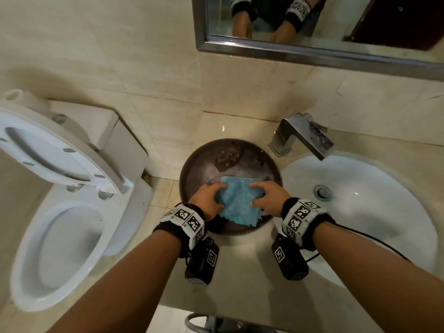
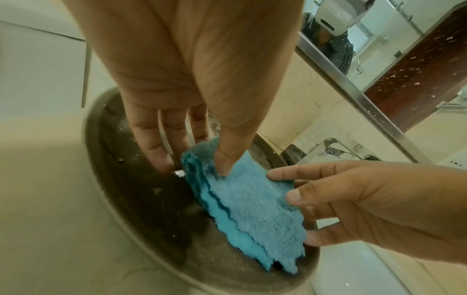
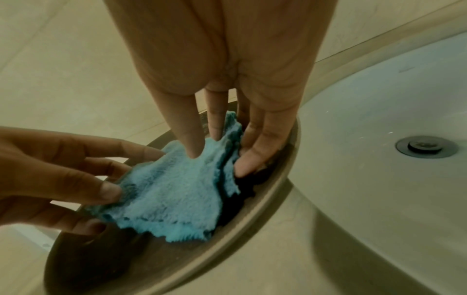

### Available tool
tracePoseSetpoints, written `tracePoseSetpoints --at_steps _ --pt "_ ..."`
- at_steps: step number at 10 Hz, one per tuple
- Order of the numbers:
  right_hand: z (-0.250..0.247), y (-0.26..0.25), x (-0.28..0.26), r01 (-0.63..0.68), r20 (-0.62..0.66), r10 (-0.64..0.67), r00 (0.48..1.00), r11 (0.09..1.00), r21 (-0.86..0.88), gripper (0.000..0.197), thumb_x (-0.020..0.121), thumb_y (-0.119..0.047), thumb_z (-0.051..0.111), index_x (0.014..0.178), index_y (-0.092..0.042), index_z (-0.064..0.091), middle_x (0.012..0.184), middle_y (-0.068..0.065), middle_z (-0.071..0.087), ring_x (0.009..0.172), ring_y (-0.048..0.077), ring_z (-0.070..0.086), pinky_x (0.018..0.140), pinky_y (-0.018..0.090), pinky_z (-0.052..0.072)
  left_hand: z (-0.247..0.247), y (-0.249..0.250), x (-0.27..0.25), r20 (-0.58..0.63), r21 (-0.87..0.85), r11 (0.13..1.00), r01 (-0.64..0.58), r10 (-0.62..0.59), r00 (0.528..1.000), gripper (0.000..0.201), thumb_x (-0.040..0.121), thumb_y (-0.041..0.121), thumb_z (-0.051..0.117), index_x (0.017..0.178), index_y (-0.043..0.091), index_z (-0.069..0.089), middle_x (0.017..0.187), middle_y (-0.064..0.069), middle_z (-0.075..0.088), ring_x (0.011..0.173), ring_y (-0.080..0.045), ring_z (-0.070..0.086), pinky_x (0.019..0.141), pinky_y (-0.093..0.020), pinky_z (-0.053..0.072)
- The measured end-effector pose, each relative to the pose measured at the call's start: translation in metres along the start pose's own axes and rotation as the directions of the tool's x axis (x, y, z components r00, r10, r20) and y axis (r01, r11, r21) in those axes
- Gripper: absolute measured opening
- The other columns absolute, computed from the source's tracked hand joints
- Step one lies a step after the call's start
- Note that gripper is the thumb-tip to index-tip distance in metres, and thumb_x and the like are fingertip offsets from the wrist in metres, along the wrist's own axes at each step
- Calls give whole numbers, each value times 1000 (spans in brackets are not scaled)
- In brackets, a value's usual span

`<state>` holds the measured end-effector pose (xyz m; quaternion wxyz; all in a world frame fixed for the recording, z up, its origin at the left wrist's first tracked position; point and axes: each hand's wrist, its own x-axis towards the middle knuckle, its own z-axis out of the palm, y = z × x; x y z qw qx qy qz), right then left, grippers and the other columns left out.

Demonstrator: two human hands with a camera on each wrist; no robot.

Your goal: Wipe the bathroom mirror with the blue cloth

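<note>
L hand (image 2: 182, 83) + R hand (image 2: 366, 201) pinch blue cloth (image 2: 250, 201), prob. folded.

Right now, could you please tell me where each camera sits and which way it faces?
Head: looks down from above at the blue cloth in the round dark tray; both forearms show.
Left wrist: looks along the left hand, whose thumb presses the cloth.
Right wrist: looks along the right hand toward the white sink.
All three share cloth, tray, both hands.

No legible text, label, brand or number is present; the wristbands (image 1: 302, 216) carry only square black-and-white coded markers.
</note>
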<state>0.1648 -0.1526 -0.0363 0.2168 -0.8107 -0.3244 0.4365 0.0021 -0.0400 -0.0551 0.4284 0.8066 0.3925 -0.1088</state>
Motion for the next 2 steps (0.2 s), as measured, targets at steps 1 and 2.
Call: tracePoseSetpoints --at_steps 1,2 --pt "0 5 -7 -47 12 47 999 999 -3 56 85 -9 65 137 -12 45 137 13 42 107 31 56 69 37 56 2 0 -6 -5 37 999 8 -7 1000 65 84 17 66 142 24 38 141 -11 39 126 -26 44 109 -35 35" --pt "-8 6 -18 -51 -18 50 999 997 -57 52 87 -14 62 136 -12 45 135 14 48 102 26 57 78 36 53 -7 6 -18 1 36 999 14 -14 1000 63 87 18 64 143 21 37 142 -10 44 127 -25 45 108 -34 35"
